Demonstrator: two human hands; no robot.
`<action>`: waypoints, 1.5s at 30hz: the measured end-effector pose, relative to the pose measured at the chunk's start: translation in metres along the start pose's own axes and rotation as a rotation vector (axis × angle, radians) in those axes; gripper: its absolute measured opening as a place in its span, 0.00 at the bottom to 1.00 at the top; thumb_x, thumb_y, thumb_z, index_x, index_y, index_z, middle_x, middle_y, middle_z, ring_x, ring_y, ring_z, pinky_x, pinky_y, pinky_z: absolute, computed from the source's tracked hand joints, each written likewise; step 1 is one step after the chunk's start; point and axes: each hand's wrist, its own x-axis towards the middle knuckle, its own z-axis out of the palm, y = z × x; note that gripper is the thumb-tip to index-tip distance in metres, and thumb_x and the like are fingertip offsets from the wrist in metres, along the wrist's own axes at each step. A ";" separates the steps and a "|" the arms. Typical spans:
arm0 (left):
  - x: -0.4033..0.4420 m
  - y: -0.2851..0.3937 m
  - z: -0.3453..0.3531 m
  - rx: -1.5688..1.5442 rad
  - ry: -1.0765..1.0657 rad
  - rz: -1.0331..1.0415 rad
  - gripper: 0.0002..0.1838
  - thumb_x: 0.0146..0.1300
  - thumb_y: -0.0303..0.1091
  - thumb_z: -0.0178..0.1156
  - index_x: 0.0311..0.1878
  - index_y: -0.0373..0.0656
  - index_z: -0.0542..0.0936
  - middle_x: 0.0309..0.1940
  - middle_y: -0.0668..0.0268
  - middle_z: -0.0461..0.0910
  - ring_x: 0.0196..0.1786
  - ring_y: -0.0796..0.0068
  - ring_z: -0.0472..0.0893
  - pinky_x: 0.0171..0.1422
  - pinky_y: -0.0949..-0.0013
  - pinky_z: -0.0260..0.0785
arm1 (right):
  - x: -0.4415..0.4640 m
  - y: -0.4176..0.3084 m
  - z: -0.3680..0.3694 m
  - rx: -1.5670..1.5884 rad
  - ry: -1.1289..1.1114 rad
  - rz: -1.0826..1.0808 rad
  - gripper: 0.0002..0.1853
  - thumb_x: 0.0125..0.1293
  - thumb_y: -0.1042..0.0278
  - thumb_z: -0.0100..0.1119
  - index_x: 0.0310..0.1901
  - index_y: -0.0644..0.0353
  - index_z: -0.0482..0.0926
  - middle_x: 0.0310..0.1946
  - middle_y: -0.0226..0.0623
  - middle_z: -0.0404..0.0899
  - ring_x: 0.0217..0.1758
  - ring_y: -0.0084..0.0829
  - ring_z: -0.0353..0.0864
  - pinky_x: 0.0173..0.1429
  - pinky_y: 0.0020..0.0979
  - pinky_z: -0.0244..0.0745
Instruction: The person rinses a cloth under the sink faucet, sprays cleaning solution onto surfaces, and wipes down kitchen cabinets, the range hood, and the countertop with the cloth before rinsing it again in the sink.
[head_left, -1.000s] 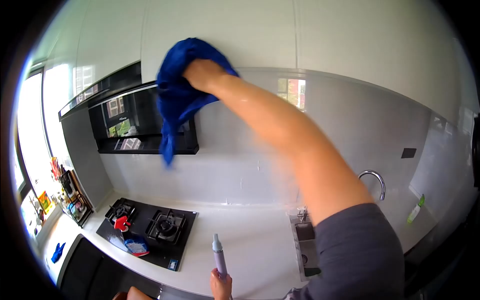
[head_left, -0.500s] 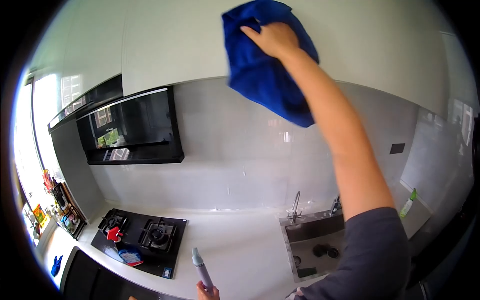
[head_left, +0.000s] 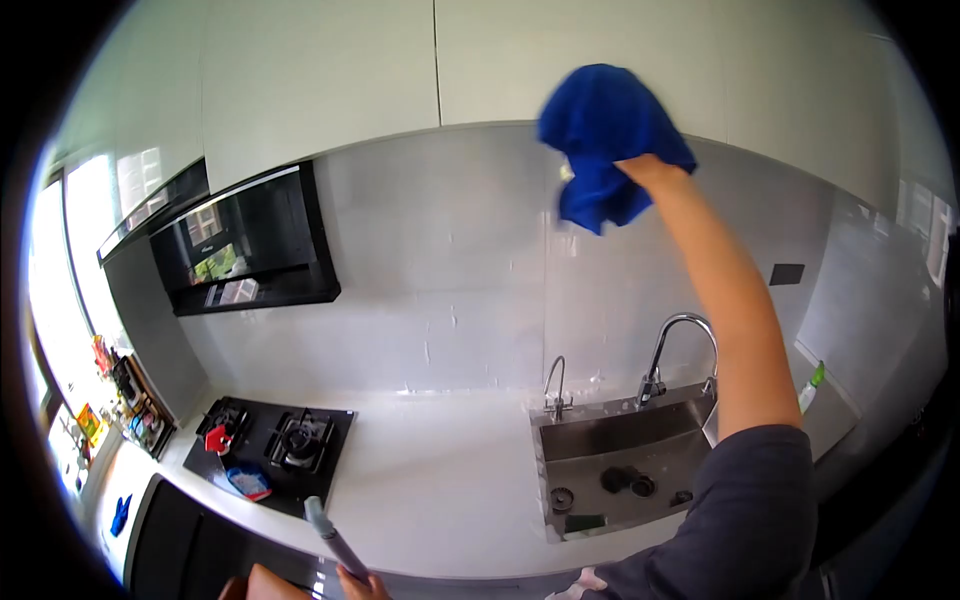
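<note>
- Several white streaks on grey wall: looks unfinished, can't confirm any stretch done
- More white flecks along back of bench
- Up high, grasping blue cloth over wall's top edge, right grip
- Down low, clasping grey wand, left grip

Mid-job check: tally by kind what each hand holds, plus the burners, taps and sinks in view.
Blue cloth, in the right hand: 1
Grey wand, in the left hand: 1
Burners: 2
Taps: 2
Sink: 1
Total: 7
</note>
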 end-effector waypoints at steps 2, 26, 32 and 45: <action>-0.018 0.010 -0.017 -0.091 0.095 -0.016 0.32 0.49 0.26 0.51 0.60 0.27 0.57 0.44 0.45 0.68 0.44 0.51 0.71 0.51 0.59 0.63 | -0.019 0.045 -0.020 -0.056 0.031 0.004 0.29 0.64 0.55 0.49 0.64 0.57 0.58 0.64 0.40 0.57 0.69 0.36 0.51 0.72 0.32 0.43; -0.382 0.053 -0.300 -0.275 0.976 -0.435 0.21 0.62 0.32 0.56 0.56 0.40 0.64 0.39 0.66 0.74 0.42 0.78 0.75 0.41 0.77 0.70 | -0.217 -0.033 -0.028 0.253 0.369 0.094 0.13 0.63 0.67 0.50 0.45 0.68 0.73 0.45 0.45 0.74 0.48 0.37 0.72 0.56 0.33 0.64; -0.420 0.045 -0.426 -0.035 1.181 -0.433 0.25 0.60 0.38 0.59 0.56 0.41 0.61 0.37 0.65 0.73 0.37 0.78 0.75 0.35 0.79 0.70 | -0.254 -0.187 -0.062 0.526 0.345 0.156 0.12 0.62 0.68 0.52 0.41 0.68 0.75 0.41 0.44 0.76 0.44 0.36 0.75 0.52 0.33 0.67; -0.410 -0.177 -0.640 0.754 1.231 -0.428 0.25 0.57 0.45 0.61 0.48 0.35 0.69 0.37 0.54 0.76 0.35 0.61 0.77 0.39 0.65 0.70 | -0.257 -0.456 -0.192 0.833 0.204 0.191 0.09 0.60 0.68 0.54 0.33 0.66 0.79 0.34 0.40 0.81 0.37 0.35 0.80 0.47 0.33 0.71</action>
